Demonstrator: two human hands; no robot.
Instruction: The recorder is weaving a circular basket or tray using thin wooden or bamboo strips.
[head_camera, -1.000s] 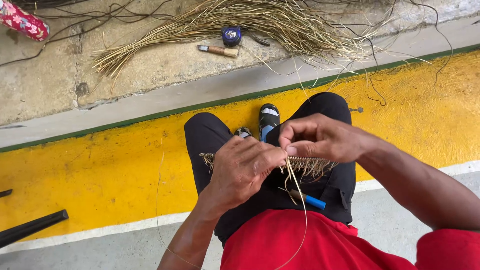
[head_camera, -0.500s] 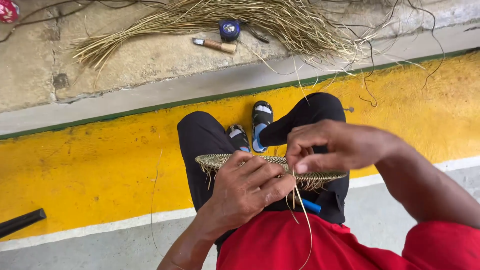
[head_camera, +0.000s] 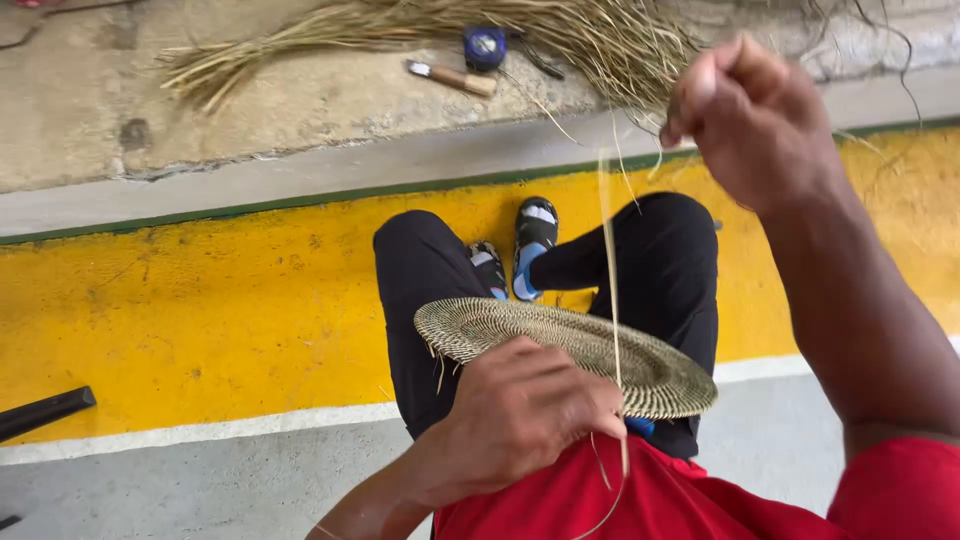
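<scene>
- Head view: left hand (head_camera: 520, 420) gripping near edge of round woven disc (head_camera: 560, 350), fingers curled closed over rim, disc held flat above lap.
- Right hand (head_camera: 750, 120) raised high at right, fingers pinched together on thin straw strand (head_camera: 610, 270) stretched taut down to disc.
- Far: straw bundle (head_camera: 420, 30), wooden-handled knife (head_camera: 452, 77), blue tape measure (head_camera: 484, 46) on concrete.

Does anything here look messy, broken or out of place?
Nothing looks damaged. The round woven straw disc sits tilted on the lap under the left hand, with loose fibre ends hanging from its edge. The right hand pulls one pale straw strand taut. A loose straw bundle sprawls on the concrete.
</scene>
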